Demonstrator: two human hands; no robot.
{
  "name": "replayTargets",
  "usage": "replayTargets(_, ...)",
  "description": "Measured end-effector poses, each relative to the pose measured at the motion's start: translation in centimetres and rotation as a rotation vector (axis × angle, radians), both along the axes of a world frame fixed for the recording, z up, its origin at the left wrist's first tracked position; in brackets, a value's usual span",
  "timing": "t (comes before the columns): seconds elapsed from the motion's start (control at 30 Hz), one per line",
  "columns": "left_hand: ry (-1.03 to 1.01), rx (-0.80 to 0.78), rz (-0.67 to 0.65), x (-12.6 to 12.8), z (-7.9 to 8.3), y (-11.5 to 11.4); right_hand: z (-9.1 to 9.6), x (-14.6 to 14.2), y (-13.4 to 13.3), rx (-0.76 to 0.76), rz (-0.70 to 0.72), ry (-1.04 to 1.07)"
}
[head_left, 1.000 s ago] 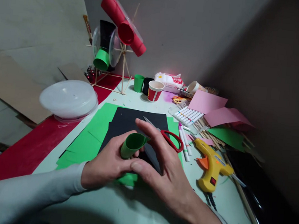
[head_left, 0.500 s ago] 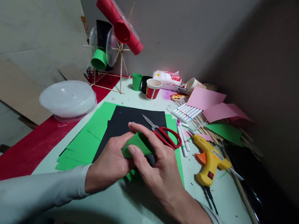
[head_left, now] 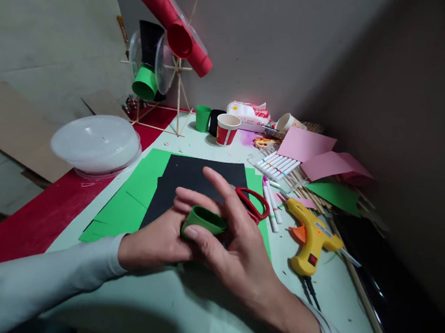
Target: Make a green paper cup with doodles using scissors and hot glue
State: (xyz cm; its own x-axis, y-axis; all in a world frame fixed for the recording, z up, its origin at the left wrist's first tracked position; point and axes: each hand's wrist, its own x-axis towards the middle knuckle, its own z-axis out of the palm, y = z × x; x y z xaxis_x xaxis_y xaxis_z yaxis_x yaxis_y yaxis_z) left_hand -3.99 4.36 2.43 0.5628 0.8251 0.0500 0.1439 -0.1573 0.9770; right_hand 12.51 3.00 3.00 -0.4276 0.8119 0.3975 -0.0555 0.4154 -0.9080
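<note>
A green paper tube (head_left: 203,220) sits between my two hands, its oval open end facing up. My left hand (head_left: 161,237) is closed around its left side, with most of those fingers hidden behind the tube and the other hand. On the right side, my right hand (head_left: 240,248) grips it with the thumb pressed on the near wall, while its index finger stretches out away from the tube. Beneath them lie black paper (head_left: 201,177) and green sheets (head_left: 127,199). Red-handled scissors (head_left: 252,201) rest just past my right hand, their blades hidden behind it.
A yellow glue gun (head_left: 312,237) with a cord lies at right, beside a black glossy tray-like object (head_left: 380,289). Markers (head_left: 274,166), sticks and pink paper (head_left: 308,143) pile up behind. Paper cups (head_left: 227,130), plastic lids (head_left: 95,142) and a stick-framed wheel (head_left: 179,69) stand farther back.
The green tube has turned more upright and looks squeezed to an oval. My right index finger has lifted and straightened, and the hand now covers the scissor blades. The view has shifted slightly.
</note>
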Motion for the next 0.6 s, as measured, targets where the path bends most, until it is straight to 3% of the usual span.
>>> replayTargets(0.1,0.147,-0.238,-0.183,-0.7,0.1,0.4,0.2,0.2,0.2,-0.104,0.110,0.073)
replayTargets(0.17,0.178,-0.287,-0.231,-1.0,-0.5,0.4,0.2,0.3,0.2,-0.111,0.161,0.073)
replayTargets(0.33,0.059,-0.057,-0.065,-0.8,-1.9,0.4,0.2,0.2,0.3,-0.015,0.070,-0.043)
replayTargets(0.53,0.037,-0.147,0.186,-0.2,-1.7,0.3,0.3,0.7,0.2,0.305,-0.263,-0.244)
replayTargets(0.6,0.028,-0.128,0.201,-0.1,-1.7,0.2,0.1,0.7,0.4,0.441,-0.275,-0.326)
